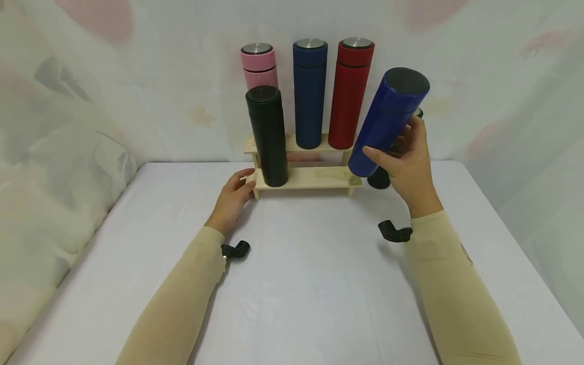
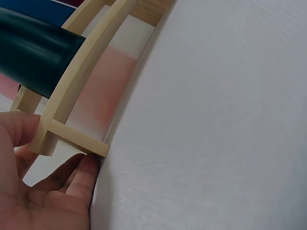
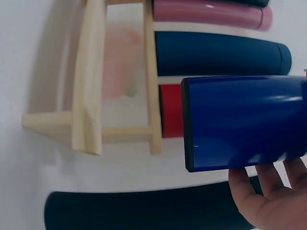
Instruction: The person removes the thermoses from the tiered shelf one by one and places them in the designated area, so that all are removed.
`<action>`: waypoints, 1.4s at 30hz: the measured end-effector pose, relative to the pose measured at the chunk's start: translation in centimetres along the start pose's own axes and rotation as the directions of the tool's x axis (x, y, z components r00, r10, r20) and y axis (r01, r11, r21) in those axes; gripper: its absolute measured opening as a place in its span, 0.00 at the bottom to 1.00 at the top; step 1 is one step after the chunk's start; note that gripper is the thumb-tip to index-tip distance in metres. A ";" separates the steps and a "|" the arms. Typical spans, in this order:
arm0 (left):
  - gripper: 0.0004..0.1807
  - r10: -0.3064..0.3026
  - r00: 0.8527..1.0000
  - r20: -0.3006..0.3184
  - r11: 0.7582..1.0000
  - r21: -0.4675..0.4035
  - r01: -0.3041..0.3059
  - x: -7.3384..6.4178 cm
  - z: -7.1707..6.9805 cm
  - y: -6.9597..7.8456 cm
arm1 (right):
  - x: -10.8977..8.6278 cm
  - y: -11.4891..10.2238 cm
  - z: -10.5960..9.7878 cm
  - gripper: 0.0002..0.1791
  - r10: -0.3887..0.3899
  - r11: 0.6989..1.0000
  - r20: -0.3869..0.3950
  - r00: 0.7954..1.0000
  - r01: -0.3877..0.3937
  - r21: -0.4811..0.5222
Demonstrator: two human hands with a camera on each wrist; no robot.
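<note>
A two-step wooden rack (image 1: 315,178) stands at the back of the white table (image 1: 310,284). My right hand (image 1: 408,162) grips a bright blue flask (image 1: 388,121), tilted in the air over the rack's right end; the right wrist view shows that flask (image 3: 244,122) with my fingers (image 3: 268,196) under it. My left hand (image 1: 242,185) rests against the rack's left end, and its fingers (image 2: 86,170) lie fairly straight at the rack's foot (image 2: 79,141). A black flask (image 1: 268,137) stands on the lower step next to that hand.
On the upper step stand a pink flask (image 1: 259,66), a dark blue flask (image 1: 310,96) and a red flask (image 1: 349,96). Another black flask (image 1: 378,178) stands on the table behind my right hand. Patterned cloth hangs behind and at the left.
</note>
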State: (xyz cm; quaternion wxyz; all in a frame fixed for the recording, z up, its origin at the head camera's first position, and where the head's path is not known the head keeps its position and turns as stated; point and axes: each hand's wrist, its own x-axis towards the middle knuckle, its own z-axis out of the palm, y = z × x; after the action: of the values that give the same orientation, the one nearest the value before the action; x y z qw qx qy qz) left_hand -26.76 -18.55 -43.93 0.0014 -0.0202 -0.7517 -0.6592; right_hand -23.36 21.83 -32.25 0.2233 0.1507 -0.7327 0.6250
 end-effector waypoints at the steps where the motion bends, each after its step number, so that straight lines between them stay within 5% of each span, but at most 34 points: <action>1: 0.27 -0.001 1.000 -0.001 1.000 0.000 0.001 0.0 0.0 0.0 | 0.0 -0.1 -0.3 0.47 0.002 1.000 -0.008 1.000 -0.002 0.003; 25: 0.27 -0.003 1.000 -0.001 1.000 -0.021 0.003 0.1 0.0 0.0 | 0.6 -1.0 -5.1 0.47 0.044 0.969 -0.180 0.983 0.002 0.247; 42: 0.27 0.004 1.000 -0.003 1.000 -0.023 -0.004 0.2 0.0 -0.2 | 0.4 -1.0 -7.8 0.48 0.133 0.986 -0.280 0.951 -0.098 0.138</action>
State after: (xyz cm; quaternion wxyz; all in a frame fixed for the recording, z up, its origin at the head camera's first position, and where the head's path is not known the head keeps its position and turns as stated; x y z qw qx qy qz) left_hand -26.97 -18.54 -44.15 0.0035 -0.0206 -0.7441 -0.6677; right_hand -22.16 29.33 -30.30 0.2810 0.0281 -0.6602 0.6960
